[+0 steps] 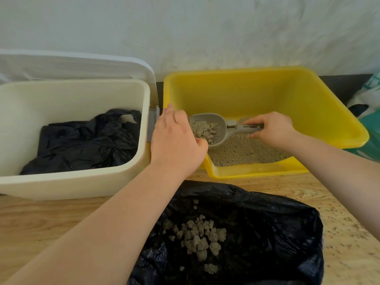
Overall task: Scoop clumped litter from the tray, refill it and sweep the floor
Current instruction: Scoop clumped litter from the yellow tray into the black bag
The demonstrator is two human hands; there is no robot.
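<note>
Head view, left hand (176, 138) hiding scoop (213, 128) edge, tray (308, 112) corner covered

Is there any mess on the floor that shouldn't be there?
Yes. Small grains of litter lie scattered on the wooden floor to the right of the black bag, outside the yellow tray. They look spilled.

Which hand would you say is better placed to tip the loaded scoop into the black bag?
Right: the right hand grips the scoop by its handle; the left hand only steadies its front edge.
</note>
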